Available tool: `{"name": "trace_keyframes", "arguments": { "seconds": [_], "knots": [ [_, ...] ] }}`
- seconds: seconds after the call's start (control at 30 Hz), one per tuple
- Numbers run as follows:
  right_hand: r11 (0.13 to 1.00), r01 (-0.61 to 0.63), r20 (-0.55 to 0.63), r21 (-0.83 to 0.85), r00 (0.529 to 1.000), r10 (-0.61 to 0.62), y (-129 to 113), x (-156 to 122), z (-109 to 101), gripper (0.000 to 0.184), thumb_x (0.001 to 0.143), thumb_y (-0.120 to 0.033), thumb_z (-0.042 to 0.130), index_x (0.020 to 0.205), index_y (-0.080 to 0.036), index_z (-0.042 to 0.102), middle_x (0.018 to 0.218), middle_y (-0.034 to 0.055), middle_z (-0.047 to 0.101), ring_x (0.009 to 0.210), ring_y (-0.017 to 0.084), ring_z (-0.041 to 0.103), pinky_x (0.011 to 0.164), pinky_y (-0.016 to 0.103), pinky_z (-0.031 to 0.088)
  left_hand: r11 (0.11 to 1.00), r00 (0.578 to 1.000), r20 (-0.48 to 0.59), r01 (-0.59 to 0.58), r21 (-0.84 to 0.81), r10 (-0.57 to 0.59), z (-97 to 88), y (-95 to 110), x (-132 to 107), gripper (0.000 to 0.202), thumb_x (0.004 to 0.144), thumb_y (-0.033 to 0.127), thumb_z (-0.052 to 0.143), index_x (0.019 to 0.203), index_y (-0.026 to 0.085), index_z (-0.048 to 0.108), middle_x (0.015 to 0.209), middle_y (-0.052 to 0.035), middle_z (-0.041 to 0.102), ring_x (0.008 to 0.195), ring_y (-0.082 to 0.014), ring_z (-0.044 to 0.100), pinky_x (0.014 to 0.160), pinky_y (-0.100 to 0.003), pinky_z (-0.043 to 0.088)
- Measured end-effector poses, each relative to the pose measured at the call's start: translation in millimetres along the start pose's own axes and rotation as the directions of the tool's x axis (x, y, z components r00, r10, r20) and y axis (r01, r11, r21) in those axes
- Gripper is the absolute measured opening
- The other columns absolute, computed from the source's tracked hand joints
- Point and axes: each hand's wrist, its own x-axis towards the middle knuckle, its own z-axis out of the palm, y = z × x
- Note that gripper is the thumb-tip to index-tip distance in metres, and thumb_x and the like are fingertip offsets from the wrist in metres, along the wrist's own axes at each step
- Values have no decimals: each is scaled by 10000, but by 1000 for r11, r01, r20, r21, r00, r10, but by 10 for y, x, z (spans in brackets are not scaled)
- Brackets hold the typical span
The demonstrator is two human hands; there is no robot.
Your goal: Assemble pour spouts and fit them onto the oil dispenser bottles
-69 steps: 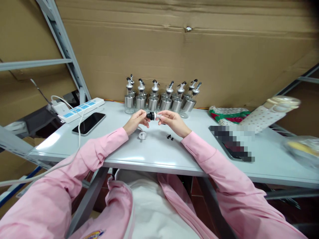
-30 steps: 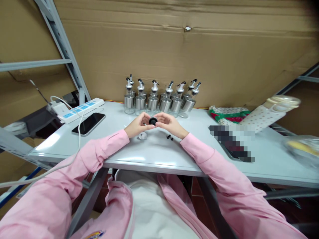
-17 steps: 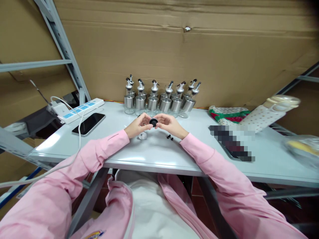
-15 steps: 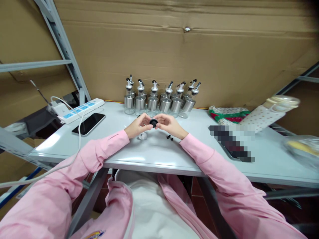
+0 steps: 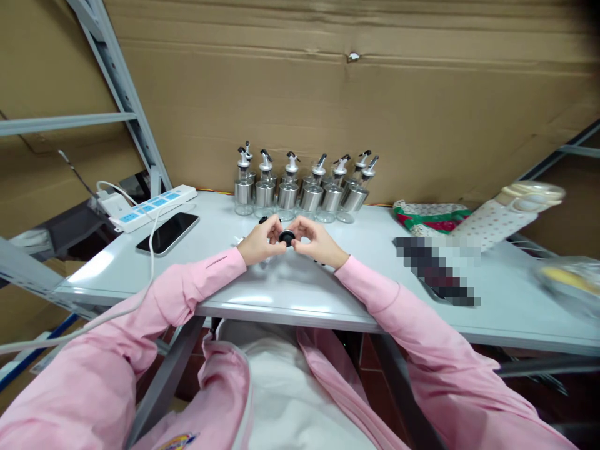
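A small round black cap (image 5: 287, 237) with a pale rim is held low over the table, between the fingertips of both hands. My left hand (image 5: 259, 242) pinches it from the left. On the other side my right hand (image 5: 322, 242) grips it with thumb and fingers. Black pieces (image 5: 269, 219) lie just behind my left hand, and a small white part (image 5: 239, 240) shows beside it. Under the left hand a clear or white piece (image 5: 265, 262) is partly covered. Small black bits (image 5: 320, 263) are mostly hidden below my right hand.
Several glass-and-steel oil bottles (image 5: 287, 195) with pour spouts stand along the back. At left are a power strip (image 5: 157, 205), a phone (image 5: 167, 234) and a white cable (image 5: 150, 250). A blurred-out dark object (image 5: 435, 272) and a dotted white item (image 5: 497, 215) lie at right.
The black cap has tilted and dropped slightly between my fingers. Both hands have shifted a little, and my right hand now covers most of the small black bits.
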Motion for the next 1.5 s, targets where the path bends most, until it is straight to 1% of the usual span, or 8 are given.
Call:
{"name": "trace_keyframes", "arguments": {
  "seconds": [0.23,0.53,0.73,0.87,0.97,1.1,1.27,1.5],
  "knots": [
    [1000,12,11,-17,1000,-12,-26,-13,22,155,630,-144,532,776,-163,481,623,-61,467,546,67,429,590,221,381,1000,1000,-3,27,15,-27,10,33,-9,231,577,229,537,703,185,348,558,93,386,479,-42,326,471,-175,267],
    [1000,-4,7,-7,1000,4,-63,-30,47,141,620,-147,528,741,-168,460,578,-73,432,527,64,395,565,215,355,998,1000,12,6,58,-7,12,19,-20,224,580,233,531,702,186,349,568,87,379,479,-45,324,451,-170,251],
    [999,-7,-7,-35,1000,7,-104,-36,71,140,599,-135,517,715,-173,449,537,-87,378,500,57,340,509,196,295,997,999,9,-34,65,34,14,41,-43,237,569,221,536,691,186,336,587,85,382,472,-34,308,444,-165,247],
    [1000,-5,-2,-15,1000,5,-61,-23,49,146,608,-127,529,724,-174,453,563,-79,417,516,58,381,540,200,337,993,998,-13,-67,101,68,12,3,-39,216,591,219,533,708,186,355,579,83,401,458,-39,316,434,-169,265],
    [999,12,-8,42,1000,-12,-10,-10,4,168,631,-140,557,771,-172,471,678,-42,512,588,74,469,606,224,399,980,988,-63,-131,146,142,4,-34,-23,184,635,225,533,766,177,413,628,58,474,505,-60,416,491,-187,347],
    [998,16,-33,64,999,-14,16,2,-36,213,681,-244,615,833,-182,479,747,-12,563,656,99,526,678,263,445,951,962,-112,-222,213,250,-14,-60,-4,183,700,245,529,858,163,485,715,17,550,629,-95,513,630,-231,431],
    [998,62,-105,10,993,-61,17,11,-41,218,696,-326,639,802,-188,507,804,7,574,718,115,545,663,251,461,927,938,-129,-284,247,322,-29,-97,7,213,729,231,537,929,160,530,811,-16,593,726,-116,559,707,-254,458],
    [992,27,-124,125,992,-12,11,3,-49,259,689,-296,646,876,-180,510,803,21,614,731,114,591,743,279,478,905,929,-92,-320,282,357,-24,-111,11,327,716,222,590,1031,176,514,901,-32,532,841,-132,534,738,-258,462]
  ]
}}
